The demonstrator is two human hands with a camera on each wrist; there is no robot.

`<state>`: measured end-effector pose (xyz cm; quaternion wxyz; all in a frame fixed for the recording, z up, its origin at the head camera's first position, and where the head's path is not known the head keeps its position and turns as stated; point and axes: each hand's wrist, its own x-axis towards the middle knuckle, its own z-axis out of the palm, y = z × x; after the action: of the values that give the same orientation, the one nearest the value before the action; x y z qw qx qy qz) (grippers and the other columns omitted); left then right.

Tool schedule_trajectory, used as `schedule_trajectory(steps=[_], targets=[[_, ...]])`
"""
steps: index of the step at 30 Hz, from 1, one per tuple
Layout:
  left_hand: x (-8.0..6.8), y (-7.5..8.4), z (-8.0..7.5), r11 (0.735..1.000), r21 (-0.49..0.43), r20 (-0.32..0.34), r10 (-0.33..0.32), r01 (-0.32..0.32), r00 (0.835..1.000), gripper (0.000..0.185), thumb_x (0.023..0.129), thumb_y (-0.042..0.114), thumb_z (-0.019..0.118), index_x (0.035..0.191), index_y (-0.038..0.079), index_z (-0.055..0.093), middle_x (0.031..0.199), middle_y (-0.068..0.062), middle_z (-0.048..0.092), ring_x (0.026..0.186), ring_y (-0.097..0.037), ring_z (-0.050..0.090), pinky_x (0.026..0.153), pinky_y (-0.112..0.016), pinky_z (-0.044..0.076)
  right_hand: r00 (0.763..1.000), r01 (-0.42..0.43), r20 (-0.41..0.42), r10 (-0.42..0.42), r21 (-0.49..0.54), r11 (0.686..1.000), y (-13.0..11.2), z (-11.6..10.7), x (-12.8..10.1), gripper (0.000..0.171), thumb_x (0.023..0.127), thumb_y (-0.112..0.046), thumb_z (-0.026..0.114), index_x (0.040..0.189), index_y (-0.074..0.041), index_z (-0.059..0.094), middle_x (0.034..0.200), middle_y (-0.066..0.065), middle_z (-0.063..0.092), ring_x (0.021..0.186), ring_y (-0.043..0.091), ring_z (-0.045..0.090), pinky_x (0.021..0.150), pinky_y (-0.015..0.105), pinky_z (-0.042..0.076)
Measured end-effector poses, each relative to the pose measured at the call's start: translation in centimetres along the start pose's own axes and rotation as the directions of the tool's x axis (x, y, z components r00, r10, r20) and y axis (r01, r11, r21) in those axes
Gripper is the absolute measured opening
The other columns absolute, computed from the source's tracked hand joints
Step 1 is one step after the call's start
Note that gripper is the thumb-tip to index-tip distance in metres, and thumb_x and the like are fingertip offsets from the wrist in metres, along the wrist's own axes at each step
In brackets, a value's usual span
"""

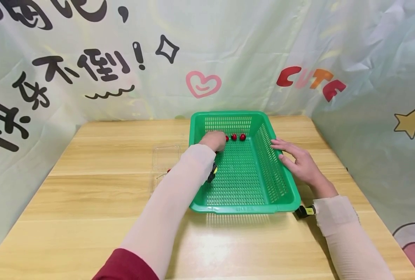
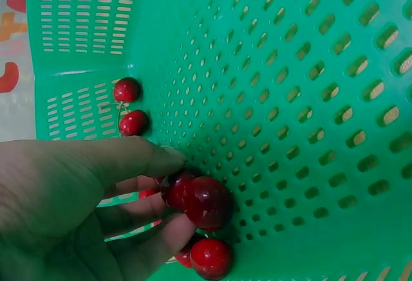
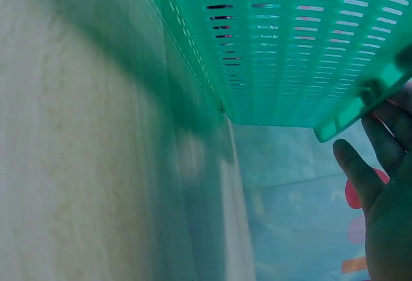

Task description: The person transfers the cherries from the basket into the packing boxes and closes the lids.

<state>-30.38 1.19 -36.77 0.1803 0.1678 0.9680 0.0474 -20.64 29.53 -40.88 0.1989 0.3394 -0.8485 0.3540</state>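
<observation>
3 cherries (image 2: pixel 199 200) in left hand (image 2: pixel 71 210), wrist view only.

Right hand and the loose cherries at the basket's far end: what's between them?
In the head view, only the green basket's perforated right wall separates the right hand, resting on its rim, from the cherries; the floor there is bare.

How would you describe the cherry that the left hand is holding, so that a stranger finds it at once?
Start at the green basket on the wooden table and look to its far left corner, where the left hand reaches in. The held cherry is pinched between thumb and fingers there. Unlike the two loose cherries lying by the far wall, it is in the hand.
</observation>
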Motion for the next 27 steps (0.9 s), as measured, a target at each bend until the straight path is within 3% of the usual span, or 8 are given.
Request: schedule_trajectory(steps=[4, 8, 18, 23, 27], targets=[[0.1, -0.1, -0.2, 0.998, 0.058, 0.032, 0.026, -0.027, 0.999, 0.006, 0.092, 0.004, 0.060, 0.095, 0.007, 0.064, 0.114, -0.011, 0.059, 0.075, -0.019, 0.044, 0.058, -0.029, 0.036, 1.000, 0.000, 0.000, 0.000, -0.004, 1.000, 0.0, 0.0, 0.1, 0.038, 0.090, 0.006, 0.061, 0.127, -0.001, 0.062, 0.138, 0.014, 0.055, 0.136, 0.025, 0.041, 0.108, 0.019, 0.028], [0.4, -0.1, -0.3, 0.994, 0.098, 0.084, 0.038, -0.046, 0.996, 0.021, 0.089, -0.001, 0.060, 0.074, 0.011, 0.051, 0.098, -0.010, 0.054, 0.069, -0.018, 0.035, 0.056, -0.029, 0.030, 1.000, 0.001, -0.002, -0.001, -0.006, 1.000, 0.0, 0.1, 0.1, 0.038, 0.090, 0.006, 0.061, 0.127, -0.002, 0.062, 0.137, 0.014, 0.055, 0.137, 0.021, 0.041, 0.108, 0.018, 0.028], [0.2, 0.0, -0.6, 1.000, 0.015, 0.038, 0.010, -0.011, 0.999, 0.011, 0.095, 0.006, 0.054, 0.088, 0.009, 0.062, 0.094, -0.009, 0.056, 0.067, -0.018, 0.038, 0.055, -0.028, 0.033, 1.000, -0.003, -0.003, 0.003, -0.007, 1.000, 0.0, 0.0, 0.1, 0.038, 0.090, 0.006, 0.060, 0.128, -0.002, 0.062, 0.138, 0.014, 0.055, 0.137, 0.018, 0.040, 0.108, 0.018, 0.027], [-0.2, 0.2, -1.1, 0.998, 0.052, 0.011, 0.021, -0.022, 1.000, 0.011, 0.096, 0.005, 0.054, 0.097, 0.007, 0.064, 0.099, -0.009, 0.058, 0.072, -0.017, 0.041, 0.058, -0.026, 0.036, 1.000, -0.006, 0.001, 0.006, -0.008, 1.000, 0.1, 0.0, 0.1, 0.038, 0.090, 0.005, 0.061, 0.128, -0.003, 0.062, 0.138, 0.013, 0.055, 0.137, 0.019, 0.040, 0.108, 0.018, 0.027], [-0.6, 0.6, -1.5, 0.995, 0.088, -0.008, 0.056, -0.055, 0.998, 0.011, 0.096, 0.006, 0.054, 0.089, 0.008, 0.062, 0.103, -0.009, 0.061, 0.075, -0.018, 0.042, 0.063, -0.028, 0.038, 1.000, 0.004, -0.003, -0.004, 0.001, 1.000, 0.0, -0.1, -0.1, 0.039, 0.090, 0.006, 0.061, 0.127, -0.002, 0.062, 0.138, 0.015, 0.055, 0.137, 0.025, 0.041, 0.108, 0.019, 0.027]])
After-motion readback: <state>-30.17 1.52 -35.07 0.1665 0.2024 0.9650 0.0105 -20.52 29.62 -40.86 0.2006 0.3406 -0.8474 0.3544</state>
